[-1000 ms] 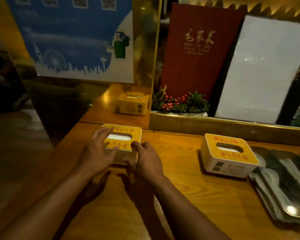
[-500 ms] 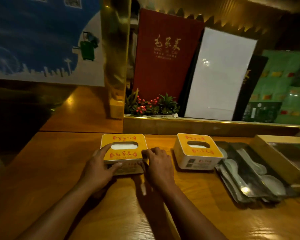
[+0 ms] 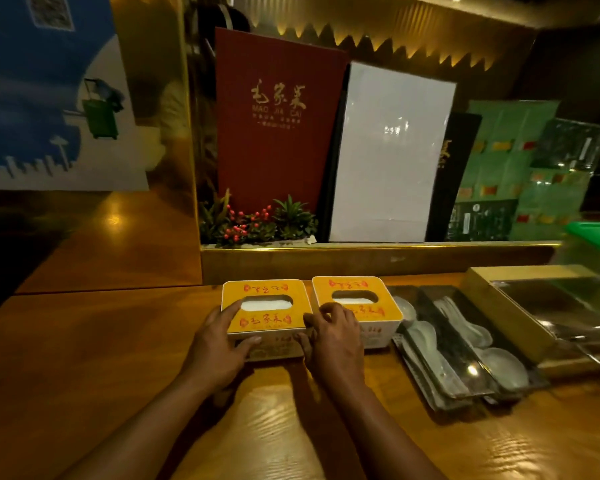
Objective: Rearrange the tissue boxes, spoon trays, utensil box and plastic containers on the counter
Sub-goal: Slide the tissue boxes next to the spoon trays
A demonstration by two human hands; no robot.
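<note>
Two white tissue boxes with yellow tops and red lettering sit side by side on the wooden counter (image 3: 84, 358). My left hand (image 3: 219, 344) grips the left side of the left tissue box (image 3: 265, 317), fingers over its top. My right hand (image 3: 333, 341) holds that box's right front corner, in the narrow gap beside the right tissue box (image 3: 357, 301). Right of the boxes lie dark spoon trays (image 3: 454, 355) holding several white spoons. Further right stands a wooden utensil box (image 3: 492, 299) with a clear lid. A green-lidded plastic container (image 3: 596, 237) shows at the right edge.
A raised ledge (image 3: 361, 261) runs behind the boxes, carrying a small plant with red berries (image 3: 257, 223), a red menu (image 3: 278, 116), a white board (image 3: 388, 154) and green packets (image 3: 513, 168). A gold mirrored panel (image 3: 118, 237) stands at the left.
Both hands slid the left tissue box rightwards along the counter until it sits almost against the right tissue box. The view also panned right, bringing the utensil box in.
</note>
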